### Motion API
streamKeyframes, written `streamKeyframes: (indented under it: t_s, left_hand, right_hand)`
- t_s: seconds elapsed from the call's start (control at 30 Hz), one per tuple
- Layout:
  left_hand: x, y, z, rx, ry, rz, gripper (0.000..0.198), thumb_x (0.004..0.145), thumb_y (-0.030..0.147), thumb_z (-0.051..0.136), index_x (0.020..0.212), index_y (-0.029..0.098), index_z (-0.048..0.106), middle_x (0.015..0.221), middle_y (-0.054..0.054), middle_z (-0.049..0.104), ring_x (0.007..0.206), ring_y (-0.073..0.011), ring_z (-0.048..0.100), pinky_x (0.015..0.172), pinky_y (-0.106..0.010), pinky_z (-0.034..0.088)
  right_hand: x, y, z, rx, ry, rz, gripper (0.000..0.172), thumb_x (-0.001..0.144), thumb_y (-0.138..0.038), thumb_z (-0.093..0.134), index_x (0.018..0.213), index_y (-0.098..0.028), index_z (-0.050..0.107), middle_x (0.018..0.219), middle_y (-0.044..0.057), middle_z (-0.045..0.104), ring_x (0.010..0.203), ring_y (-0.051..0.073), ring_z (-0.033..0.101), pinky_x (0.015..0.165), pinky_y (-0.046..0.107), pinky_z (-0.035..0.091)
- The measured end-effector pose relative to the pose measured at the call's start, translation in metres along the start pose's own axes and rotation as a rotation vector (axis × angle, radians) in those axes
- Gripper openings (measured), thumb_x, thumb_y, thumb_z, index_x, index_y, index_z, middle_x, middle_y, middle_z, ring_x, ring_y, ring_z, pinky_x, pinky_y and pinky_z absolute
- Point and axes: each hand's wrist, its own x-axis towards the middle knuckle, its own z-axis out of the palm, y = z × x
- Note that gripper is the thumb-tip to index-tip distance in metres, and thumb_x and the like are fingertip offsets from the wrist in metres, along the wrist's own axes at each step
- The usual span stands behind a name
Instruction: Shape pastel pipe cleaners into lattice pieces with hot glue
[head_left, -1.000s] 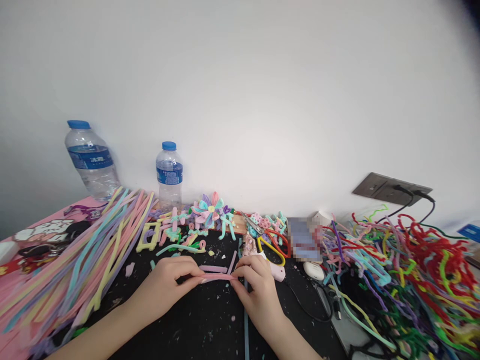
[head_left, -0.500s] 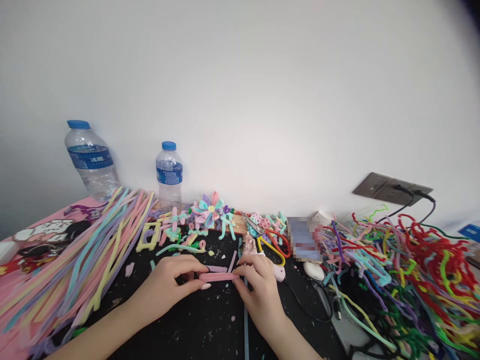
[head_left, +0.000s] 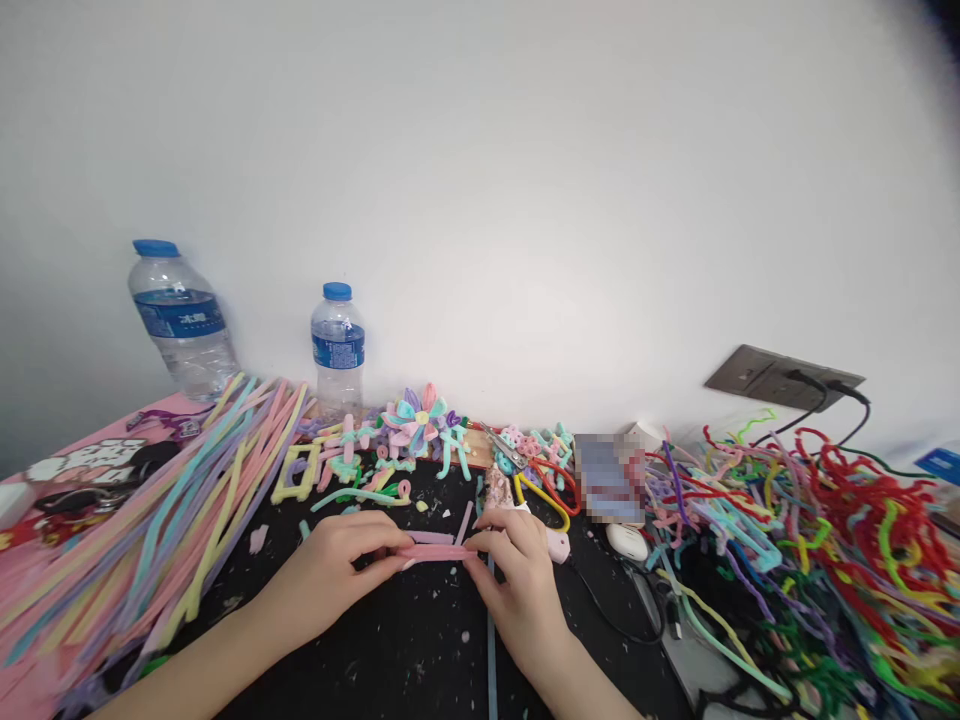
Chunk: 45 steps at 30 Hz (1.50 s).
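Observation:
Between my two hands a pink pipe cleaner (head_left: 436, 552), doubled into side-by-side strands, is stretched level above the black mat (head_left: 390, 650). My left hand (head_left: 349, 560) pinches its left end between thumb and fingers. The right end is pinched by my right hand (head_left: 517, 560); the fingertips cover both ends. Just behind it lie a short lilac pipe cleaner piece (head_left: 431, 537) and another lilac piece (head_left: 464, 522) at a slant. A glue gun (head_left: 556, 545), white with a patterned part, is partly hidden behind my right hand.
Long pastel pipe cleaners (head_left: 187, 500) lie in a bundle at left, and a tangled coloured heap (head_left: 810, 560) at right. Scissors (head_left: 540, 490), a pipe cleaner flower (head_left: 420, 418), a white earbud case (head_left: 627, 542) and two bottles (head_left: 337, 345) stand or lie toward the wall.
My left thumb and fingers have closed further on the pink pipe cleaner's left end, and its strands lie closer together. My right hand has hardly moved.

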Motion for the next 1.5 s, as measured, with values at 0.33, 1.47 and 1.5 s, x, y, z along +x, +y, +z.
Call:
streamKeyframes:
  t_s: [0.33,1.47,1.5]
  left_hand:
    - [-0.006,-0.012,0.006,0.082,0.029,0.192,0.013,0.087,0.018,0.051,0.088,0.020,0.065,0.081,-0.002,0.065,0.074,-0.0132,0.061,0.066,-0.020,0.045]
    - [-0.004,-0.004,0.011,0.094,-0.035,0.165,0.014,0.087,0.023,0.053,0.081,0.020,0.065,0.075,0.000,0.065,0.069,-0.0128,0.060,0.063,-0.020,0.043]
    - [-0.004,-0.004,0.011,0.096,-0.032,0.163,0.014,0.087,0.023,0.053,0.081,0.020,0.065,0.074,0.000,0.065,0.069,-0.0128,0.060,0.063,-0.020,0.043]
  right_hand:
    - [-0.001,-0.002,0.001,0.033,-0.087,0.006,0.014,0.073,-0.018,0.069,0.083,-0.022,0.060,0.098,0.005,0.059,0.089,0.024,0.054,0.077,0.042,0.041]
    - [-0.003,-0.009,0.007,0.106,-0.090,0.000,0.008,0.078,-0.013,0.062,0.077,-0.021,0.062,0.102,0.006,0.059,0.090,0.022,0.055,0.076,0.041,0.045]
    - [-0.003,-0.009,0.007,0.101,-0.091,0.002,0.008,0.078,-0.013,0.062,0.077,-0.021,0.062,0.102,0.006,0.059,0.090,0.022,0.056,0.076,0.040,0.046]
